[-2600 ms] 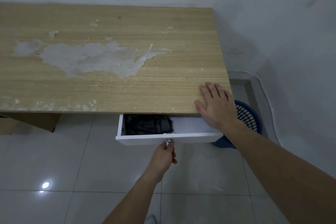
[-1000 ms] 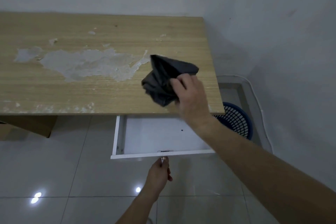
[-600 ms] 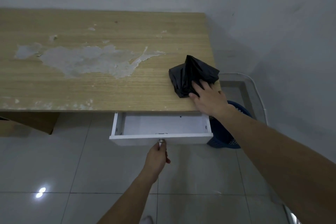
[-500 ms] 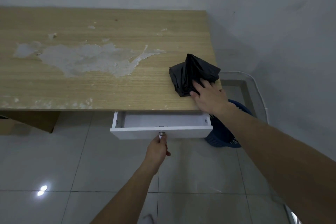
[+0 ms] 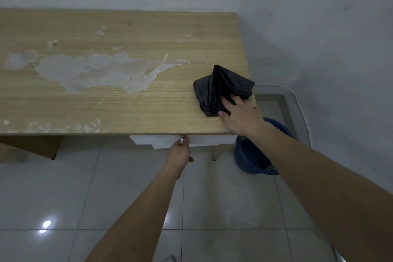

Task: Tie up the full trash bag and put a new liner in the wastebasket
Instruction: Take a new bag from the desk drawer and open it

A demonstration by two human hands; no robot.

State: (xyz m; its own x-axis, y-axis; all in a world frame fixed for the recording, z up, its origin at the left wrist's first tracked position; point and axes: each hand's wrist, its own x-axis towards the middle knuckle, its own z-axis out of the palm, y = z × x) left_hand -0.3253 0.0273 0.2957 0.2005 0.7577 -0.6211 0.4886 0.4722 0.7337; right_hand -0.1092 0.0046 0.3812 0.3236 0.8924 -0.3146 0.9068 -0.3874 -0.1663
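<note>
A crumpled black trash liner (image 5: 221, 87) lies on the wooden desk (image 5: 127, 102) near its right front corner. My right hand (image 5: 242, 116) rests flat on the liner's near edge, fingers spread. My left hand (image 5: 179, 152) pinches the small metal knob (image 5: 183, 138) of the white drawer (image 5: 204, 140), which sits almost fully under the desk top. A blue mesh wastebasket (image 5: 254, 159) stands on the floor under the desk's right corner, partly hidden by my right forearm. Its inside is out of sight.
The desk top has a large patch of peeled veneer (image 5: 95, 72). White walls meet in a corner at the right. A white cable (image 5: 297, 100) runs along the wall base. The floor is glossy white tile (image 5: 85, 198).
My right hand lifted the black liner out of the drawer and laid it on the desk. My left hand has pushed the drawer nearly shut.
</note>
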